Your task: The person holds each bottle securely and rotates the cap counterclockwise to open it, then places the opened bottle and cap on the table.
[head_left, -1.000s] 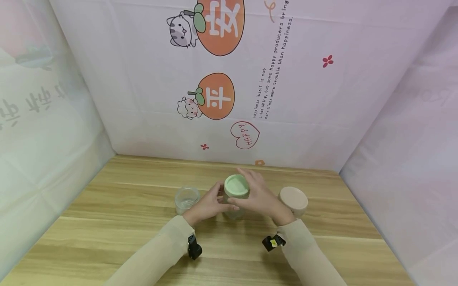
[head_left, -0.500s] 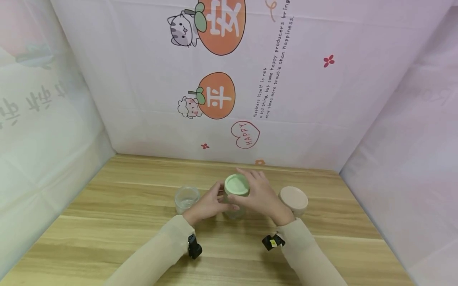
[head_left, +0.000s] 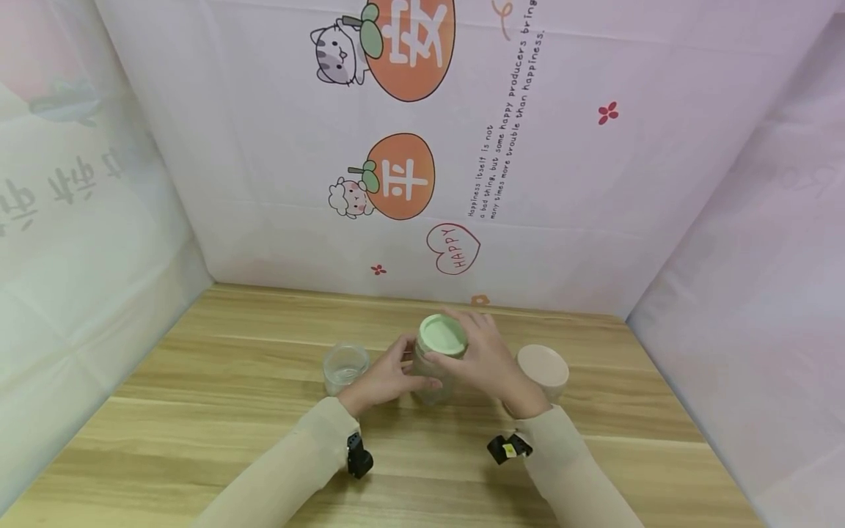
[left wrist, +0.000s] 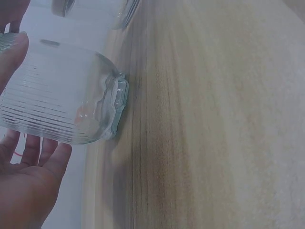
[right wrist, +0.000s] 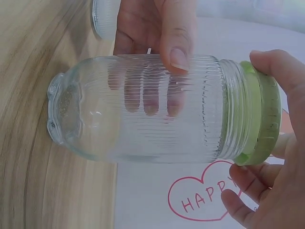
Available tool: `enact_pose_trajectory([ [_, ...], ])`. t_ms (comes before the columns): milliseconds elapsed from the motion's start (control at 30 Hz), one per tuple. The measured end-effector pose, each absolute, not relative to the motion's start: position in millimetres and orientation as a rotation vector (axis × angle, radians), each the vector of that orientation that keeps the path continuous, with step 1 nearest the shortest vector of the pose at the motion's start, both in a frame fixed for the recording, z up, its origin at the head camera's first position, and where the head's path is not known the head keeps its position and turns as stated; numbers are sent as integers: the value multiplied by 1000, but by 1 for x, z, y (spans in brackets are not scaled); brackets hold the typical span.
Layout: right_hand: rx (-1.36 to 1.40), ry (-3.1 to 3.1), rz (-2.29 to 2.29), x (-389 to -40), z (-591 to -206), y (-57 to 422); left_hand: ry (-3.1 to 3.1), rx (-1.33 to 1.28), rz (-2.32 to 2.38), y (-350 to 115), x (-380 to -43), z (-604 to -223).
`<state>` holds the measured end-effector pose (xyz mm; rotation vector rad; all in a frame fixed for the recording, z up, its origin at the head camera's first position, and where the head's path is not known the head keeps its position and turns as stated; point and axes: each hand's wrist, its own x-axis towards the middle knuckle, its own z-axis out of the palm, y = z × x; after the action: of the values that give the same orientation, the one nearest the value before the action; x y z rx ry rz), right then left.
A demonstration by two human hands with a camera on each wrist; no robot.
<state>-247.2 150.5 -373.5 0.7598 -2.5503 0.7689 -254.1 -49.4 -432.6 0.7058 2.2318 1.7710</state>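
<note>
A ribbed clear glass jar (right wrist: 105, 119) stands upright on the wooden table. My left hand (head_left: 383, 378) grips its body, with the thumb on the near side and the fingers behind, visible through the glass in the right wrist view. Over the mouth is a light green lid (head_left: 443, 334), held by its rim between the thumb and fingers of my right hand (head_left: 487, 363). Seen from the right wrist, the lid sits slightly askew, and glass threads show below it. In the left wrist view the jar's base (left wrist: 116, 107) touches the table, while the lid is out of frame.
An open clear glass jar (head_left: 345, 364) stands left of my left hand. Beyond my right wrist is another container with a beige-pink lid (head_left: 543, 365), partly hidden by the forearm. Printed white cloth (head_left: 297, 242) walls in the wooden table (head_left: 251, 367) behind and at both sides.
My right hand and the green lid have shifted slightly up and to the right. The left hand keeps its place on the jar.
</note>
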Motion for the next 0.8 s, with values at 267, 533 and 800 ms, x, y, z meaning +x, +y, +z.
enact_pose_trajectory([
  [267, 769, -2538, 839, -243, -373, 155, 2252, 699, 1753, -49, -259, -442],
  [533, 796, -2513, 871, -238, -371, 159, 2227, 681, 1767, -50, -250, -426],
  [800, 785, -2549, 891, -229, -365, 166, 2273, 674, 1740, -49, -255, -433],
])
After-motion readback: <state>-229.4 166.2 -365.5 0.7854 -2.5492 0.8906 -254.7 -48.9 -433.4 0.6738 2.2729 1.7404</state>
